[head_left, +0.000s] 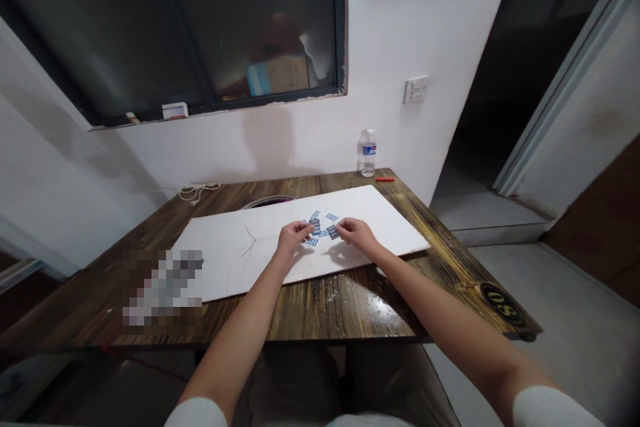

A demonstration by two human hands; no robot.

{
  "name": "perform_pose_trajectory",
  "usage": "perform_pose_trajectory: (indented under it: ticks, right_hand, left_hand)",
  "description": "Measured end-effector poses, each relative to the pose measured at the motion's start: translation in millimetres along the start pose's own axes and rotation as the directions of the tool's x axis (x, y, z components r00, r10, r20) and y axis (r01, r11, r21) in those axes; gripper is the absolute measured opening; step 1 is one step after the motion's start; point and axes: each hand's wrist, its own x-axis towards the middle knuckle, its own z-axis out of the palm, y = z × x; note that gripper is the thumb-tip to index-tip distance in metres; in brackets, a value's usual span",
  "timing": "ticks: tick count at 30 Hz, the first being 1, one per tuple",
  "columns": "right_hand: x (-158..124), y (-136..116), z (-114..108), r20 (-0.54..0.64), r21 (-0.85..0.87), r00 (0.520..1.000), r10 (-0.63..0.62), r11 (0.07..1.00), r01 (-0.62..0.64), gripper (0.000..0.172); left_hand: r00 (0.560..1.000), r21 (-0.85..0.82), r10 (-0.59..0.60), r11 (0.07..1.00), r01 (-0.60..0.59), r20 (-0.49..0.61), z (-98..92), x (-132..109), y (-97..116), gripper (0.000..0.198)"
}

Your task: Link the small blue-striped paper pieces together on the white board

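Both my hands rest on a large white board [235,247] lying on the wooden table [350,307]. My left hand [293,240] pinches a small blue-and-grey tile [315,224] between thumb and fingers. My right hand [357,235] pinches another small blue tile [333,231]. The two tiles are held close together, nearly touching. Several more small blue tiles [332,217] lie scattered on the board just beyond and beneath my fingers. Thin pencil lines [250,240] mark the board to the left of my hands.
A water bottle [369,153] stands at the table's far right by the wall, a red marker [385,179] beside it. A white cable [197,191] lies at the far left. A round dark hole [267,201] shows behind the board. A blurred patch covers the board's near-left corner.
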Motion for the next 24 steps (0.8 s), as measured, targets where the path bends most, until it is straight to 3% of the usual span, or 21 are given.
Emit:
perform_pose_trajectory:
  ticks: [2, 5, 16, 24]
  right_hand:
    - [-0.3, -1.4, 1.7, 0.024, 0.134, 0.999, 0.034, 0.99, -0.037, 0.031]
    - [-1.9, -3.3, 4.4, 0.027, 0.195, 0.999, 0.045, 0.98, -0.049, 0.034]
    - [-11.3, -6.0, 17.5, 0.0, 0.117, 1.0, 0.025, 0.993, -0.025, 0.024]
    - [-13.6, -5.2, 21.4, -0.009, 0.143, 0.998, 0.057, 0.988, -0.055, 0.023]
  left_hand:
    - [1.0, 0.013, -0.002, 1.0, 0.002, 0.026, 1.3, -1.3, 0.5, 0.041]
    - [0.998, 0.021, -0.009, 1.0, 0.008, 0.066, 3.2, -3.1, 1.1, 0.042]
    - [0.952, 0.056, 0.053, 0.996, -0.073, 0.302, 4.8, -3.1, -2.9, 0.04]
    - [0.943, 0.088, 0.043, 0.993, -0.076, 0.331, 6.0, -8.0, -0.6, 0.04]
